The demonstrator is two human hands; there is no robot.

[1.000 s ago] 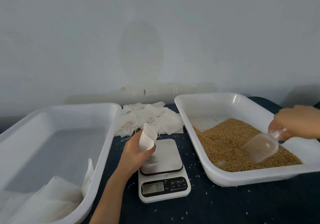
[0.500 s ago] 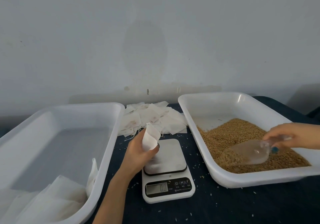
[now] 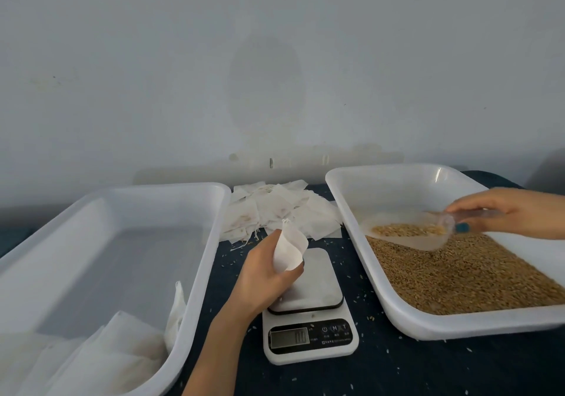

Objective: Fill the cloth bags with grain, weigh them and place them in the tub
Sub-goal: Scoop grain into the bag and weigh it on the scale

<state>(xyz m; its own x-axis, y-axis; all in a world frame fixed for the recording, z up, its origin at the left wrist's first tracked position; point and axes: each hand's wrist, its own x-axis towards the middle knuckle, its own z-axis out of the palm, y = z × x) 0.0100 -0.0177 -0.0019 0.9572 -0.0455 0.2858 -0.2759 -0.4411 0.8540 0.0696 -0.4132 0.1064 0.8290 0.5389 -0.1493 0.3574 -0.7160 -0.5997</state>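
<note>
Head view, nearest first: white filled bags (image 3: 107, 356) lie heaped in the near corner of the tub (image 3: 198, 258) on the left. Beside it a scale (image 3: 308, 313) stands on the dark table (image 3: 428, 371), its platform bare.

The left hand (image 3: 263, 276) is curled round the lower part of an empty cloth bag (image 3: 289, 250), mouth upward, over the platform's left side. Whether the bag touches the platform I cannot tell. Further right, the right hand (image 3: 504, 212) pinches the handle of a clear scoop (image 3: 406, 230). The loaded scoop is held above the grain (image 3: 458, 273) in the grain tray (image 3: 397, 304), its lip toward the bag.

The step looks like the pour. It would go best with the scoop kept level across the gap between tray and bag. The bag's mouth should be spread wide by thumb and finger, with the lip set just inside before tipping slowly. Stray grains (image 3: 363, 296) on the table suggest spills come easily.

Count:
- two hands
- two white containers
- one scale
- one scoop
- one bag in hand
- spare bags (image 3: 275, 209) piled at the far edge, too overlapped to number
- the tub's bags, likewise several
</note>
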